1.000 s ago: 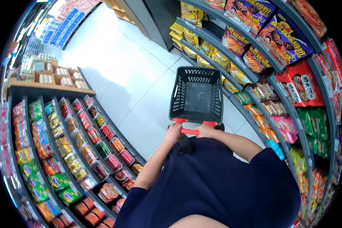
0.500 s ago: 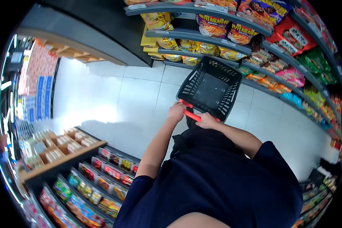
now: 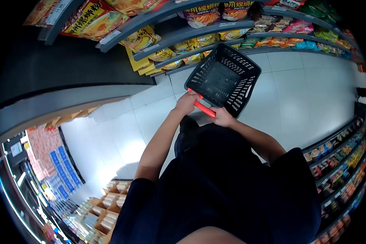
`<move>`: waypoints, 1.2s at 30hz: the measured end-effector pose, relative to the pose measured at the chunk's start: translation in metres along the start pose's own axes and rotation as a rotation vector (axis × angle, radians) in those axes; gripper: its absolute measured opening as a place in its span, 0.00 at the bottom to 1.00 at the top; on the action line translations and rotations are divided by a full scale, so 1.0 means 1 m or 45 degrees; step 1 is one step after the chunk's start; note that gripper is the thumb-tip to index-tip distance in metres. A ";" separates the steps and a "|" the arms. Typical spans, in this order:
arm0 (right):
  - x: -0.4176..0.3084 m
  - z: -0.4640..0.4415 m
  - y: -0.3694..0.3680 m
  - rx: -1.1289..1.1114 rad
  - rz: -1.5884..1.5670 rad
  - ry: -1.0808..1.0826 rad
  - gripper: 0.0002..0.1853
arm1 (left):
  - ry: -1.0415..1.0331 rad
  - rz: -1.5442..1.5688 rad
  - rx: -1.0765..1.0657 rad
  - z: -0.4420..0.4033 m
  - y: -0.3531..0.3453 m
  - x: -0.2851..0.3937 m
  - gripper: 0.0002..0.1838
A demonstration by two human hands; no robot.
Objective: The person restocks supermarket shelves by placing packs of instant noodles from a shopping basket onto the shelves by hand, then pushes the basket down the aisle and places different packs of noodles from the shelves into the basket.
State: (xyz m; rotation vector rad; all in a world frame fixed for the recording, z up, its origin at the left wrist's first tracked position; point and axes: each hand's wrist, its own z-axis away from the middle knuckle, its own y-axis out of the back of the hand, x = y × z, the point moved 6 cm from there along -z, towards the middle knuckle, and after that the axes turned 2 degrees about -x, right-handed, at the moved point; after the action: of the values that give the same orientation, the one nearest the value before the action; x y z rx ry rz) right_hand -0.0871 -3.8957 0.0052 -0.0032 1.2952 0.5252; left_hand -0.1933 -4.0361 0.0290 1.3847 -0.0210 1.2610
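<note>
In front of my body is a black plastic shopping basket (image 3: 221, 83) with slotted walls and nothing visible inside. Its red handle (image 3: 204, 109) runs along the side nearest me. My left hand (image 3: 187, 102) is closed around the left end of this handle. Farther right, my right hand (image 3: 222, 117) wraps round the other end. Both forearms reach forward from dark sleeves. Whether the basket has wheels or rests on the floor is hidden beneath it.
Curved shelves (image 3: 179, 37) of bagged noodles and snacks stand just beyond the basket. A dark panel (image 3: 69, 65) juts in at upper left. Pale tiled floor (image 3: 301, 97) extends right toward more stocked shelves (image 3: 337, 162). Wooden display boxes (image 3: 110, 205) stand at lower left.
My view has swung toward the left, so the noodle shelves and dark panel fill more of the upper left. The basket sits closer to the shelves; both hands keep their hold.
</note>
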 end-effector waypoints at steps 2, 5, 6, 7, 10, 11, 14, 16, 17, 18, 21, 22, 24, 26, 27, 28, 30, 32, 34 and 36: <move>-0.008 -0.013 -0.013 0.119 0.005 -0.053 0.19 | -0.060 0.026 -0.149 0.000 0.008 -0.024 0.18; -0.020 -0.039 -0.046 0.335 -0.040 -0.292 0.18 | -0.313 -0.102 0.118 0.021 0.048 -0.033 0.24; -0.020 -0.050 -0.056 0.416 -0.040 -0.317 0.19 | -0.333 -0.066 0.092 0.028 0.060 -0.042 0.28; -0.016 -0.057 -0.069 0.485 -0.042 -0.342 0.19 | -0.316 0.026 0.039 0.035 0.075 -0.050 0.27; -0.022 -0.079 -0.096 0.554 -0.012 -0.444 0.19 | -0.141 0.179 0.037 0.044 0.113 -0.120 0.24; -0.018 -0.084 -0.100 0.594 0.022 -0.470 0.19 | -0.039 0.206 0.075 0.043 0.131 -0.147 0.23; -0.037 -0.085 -0.094 0.657 0.265 -0.547 0.16 | 0.016 0.283 0.338 0.032 0.210 -0.197 0.19; -0.046 -0.093 -0.095 0.718 0.321 -0.534 0.15 | 0.400 0.793 0.404 0.006 0.246 -0.255 0.15; -0.048 -0.094 -0.094 0.752 0.349 -0.534 0.15 | 0.497 0.843 0.474 0.010 0.281 -0.238 0.14; -0.045 -0.097 -0.094 0.750 0.302 -0.481 0.16 | 0.508 0.980 0.495 -0.002 0.297 -0.255 0.15; -0.047 -0.098 -0.089 0.836 0.300 -0.349 0.19 | 0.649 1.140 0.535 -0.026 0.325 -0.285 0.19; -0.046 -0.099 -0.089 0.824 0.318 -0.337 0.20 | 0.699 1.085 0.548 -0.032 0.328 -0.289 0.19; -0.046 -0.102 -0.084 0.848 0.284 -0.308 0.20 | 0.799 0.959 0.570 -0.042 0.332 -0.298 0.21; -0.046 -0.100 -0.083 0.863 0.243 -0.303 0.19 | 0.872 1.022 0.576 -0.058 0.331 -0.313 0.23; -0.046 -0.101 -0.079 0.869 0.227 -0.304 0.19 | 0.910 1.056 0.576 -0.068 0.327 -0.327 0.23; -0.047 -0.103 -0.074 0.877 0.216 -0.303 0.19 | 0.803 1.023 0.618 -0.081 0.329 -0.333 0.25; -0.044 -0.105 -0.068 0.907 0.195 -0.316 0.18 | 0.756 1.167 0.712 -0.105 0.327 -0.349 0.24; -0.039 -0.109 -0.066 0.955 0.170 -0.323 0.18 | 0.727 1.167 0.651 -0.120 0.315 -0.349 0.25; -0.037 -0.116 -0.072 0.954 0.161 -0.356 0.20 | 0.749 1.079 0.488 -0.105 0.306 -0.325 0.26; -0.039 -0.125 -0.077 0.970 0.160 -0.339 0.21 | 0.577 0.935 0.374 -0.091 0.294 -0.288 0.26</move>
State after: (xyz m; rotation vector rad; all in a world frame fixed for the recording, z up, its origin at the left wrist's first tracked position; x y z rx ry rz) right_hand -0.1790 -4.0145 -0.0178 0.7602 1.1679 0.1042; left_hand -0.5618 -4.2405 0.0175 1.3479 -0.0343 2.2482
